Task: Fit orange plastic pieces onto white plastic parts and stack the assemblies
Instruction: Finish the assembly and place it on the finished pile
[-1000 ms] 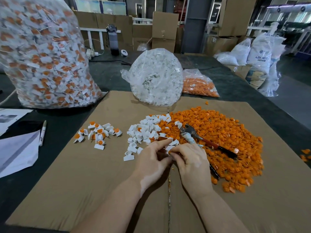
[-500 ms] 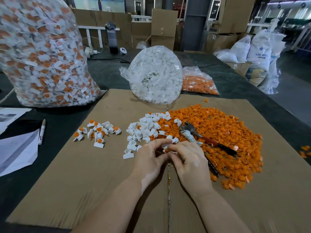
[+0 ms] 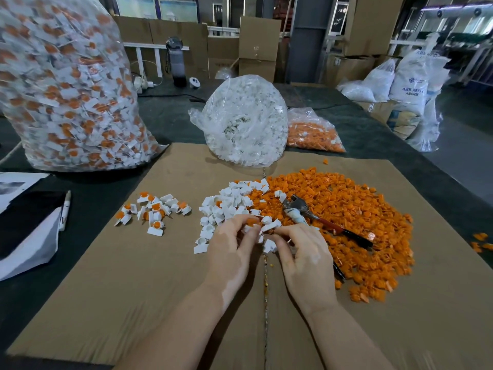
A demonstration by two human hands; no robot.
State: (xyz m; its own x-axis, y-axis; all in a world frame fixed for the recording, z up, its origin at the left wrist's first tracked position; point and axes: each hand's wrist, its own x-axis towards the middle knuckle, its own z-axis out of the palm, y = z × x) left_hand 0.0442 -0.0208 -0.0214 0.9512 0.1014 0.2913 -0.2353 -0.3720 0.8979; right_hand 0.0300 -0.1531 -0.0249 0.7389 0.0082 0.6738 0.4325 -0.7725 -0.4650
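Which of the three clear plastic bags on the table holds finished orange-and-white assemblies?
The big clear plastic bag at far left; the round middle bag holds only white parts, the small right bag only orange pieces.

Readable print in the workshop

A white sack (image 3: 412,84) standing on the floor at the far right carries dark blue lettering, "ABS RESIN", below a small logo; the line under it is too blurred to read.

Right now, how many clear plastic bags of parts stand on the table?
3. A big bag of finished pieces at far left, a white-parts bag at the centre behind the cardboard, and an orange-parts bag just right of it. The sacks beyond the table are not counted.
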